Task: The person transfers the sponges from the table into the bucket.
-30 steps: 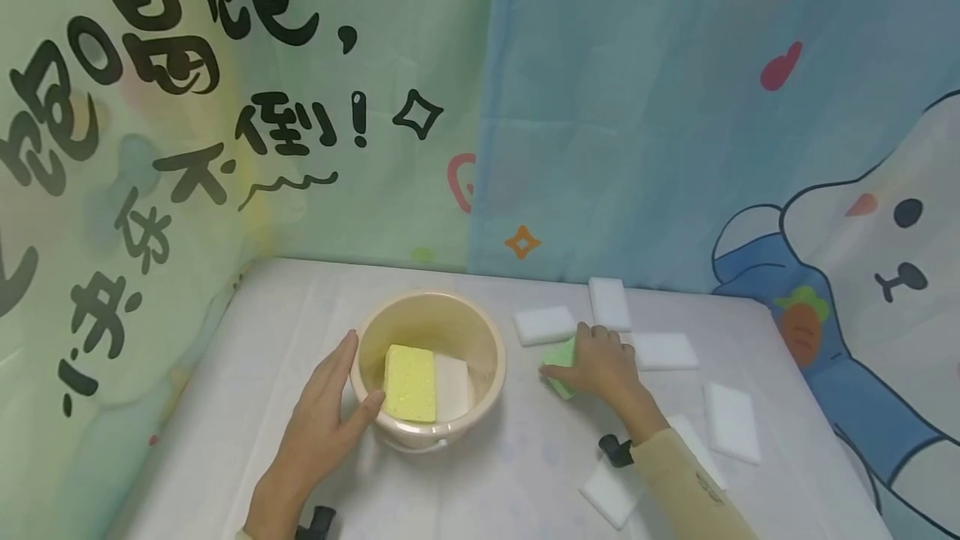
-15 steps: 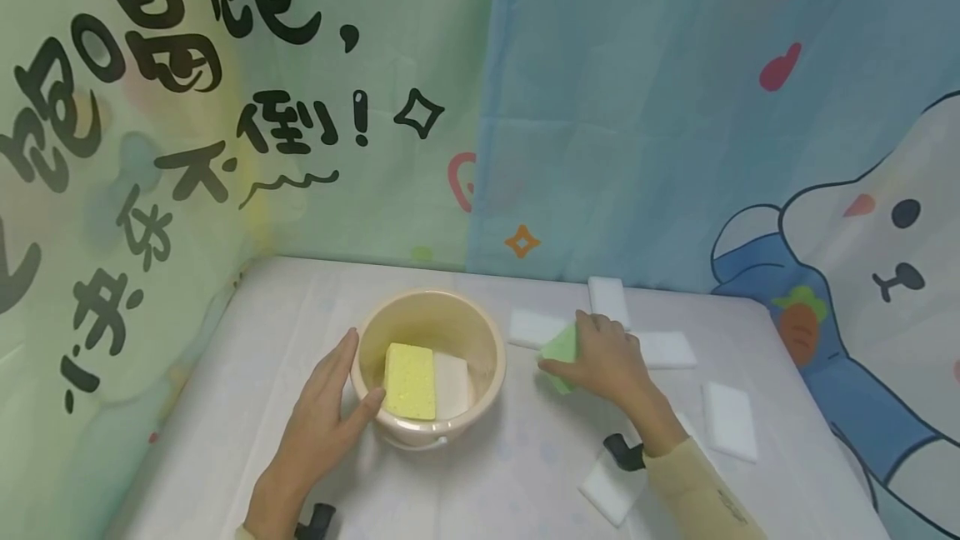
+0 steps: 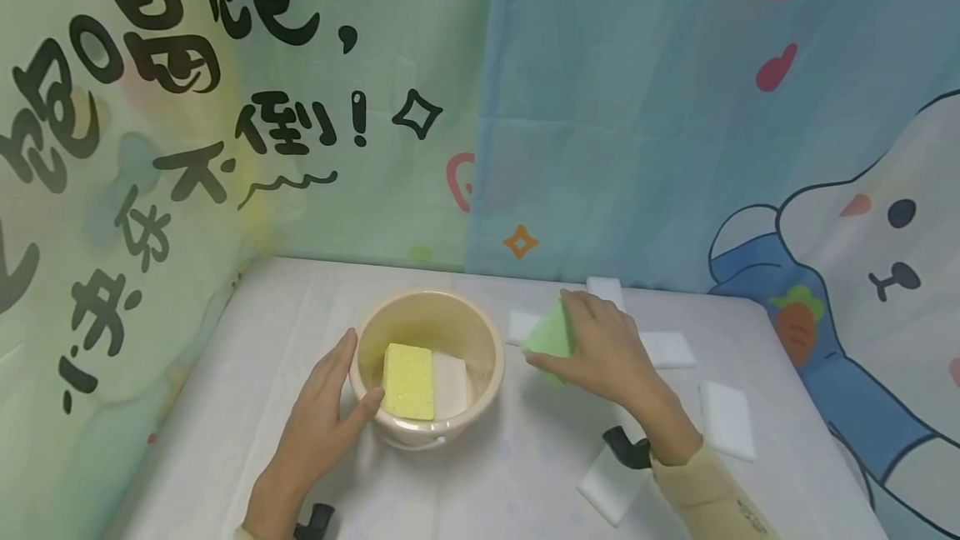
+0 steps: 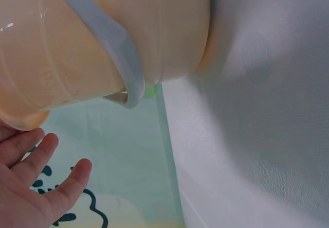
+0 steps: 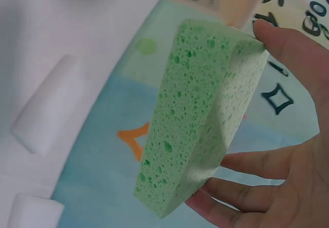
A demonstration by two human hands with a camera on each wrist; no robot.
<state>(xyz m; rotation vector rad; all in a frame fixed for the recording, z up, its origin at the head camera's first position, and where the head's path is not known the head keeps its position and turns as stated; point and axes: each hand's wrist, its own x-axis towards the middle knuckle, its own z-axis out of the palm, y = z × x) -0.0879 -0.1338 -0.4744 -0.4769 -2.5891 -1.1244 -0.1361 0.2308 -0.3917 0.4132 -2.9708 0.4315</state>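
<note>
A cream bucket (image 3: 487,394) stands on the table with a yellow sponge (image 3: 408,382) and a pale block (image 3: 450,386) inside. My left hand (image 3: 318,411) rests against the bucket's left rim, fingers fairly straight; in the left wrist view the fingertips lie at the rim and the grey handle (image 4: 121,48) hangs down the bucket's side. To the right of the bucket, my right hand (image 3: 607,348) pinches a green sponge (image 3: 551,332) between thumb and fingertips. The right wrist view shows this porous green sponge (image 5: 185,115) gripped at its ends, raised above the table.
Several white blocks lie on the right of the table, among them one at the back (image 3: 604,290), one at the right (image 3: 727,419) and one near the front (image 3: 611,486). Printed cloth walls (image 3: 600,148) stand behind and to the left.
My right hand has lifted the green sponge off the table and carried it slightly left toward the bucket. The left hand has stayed at the rim.
</note>
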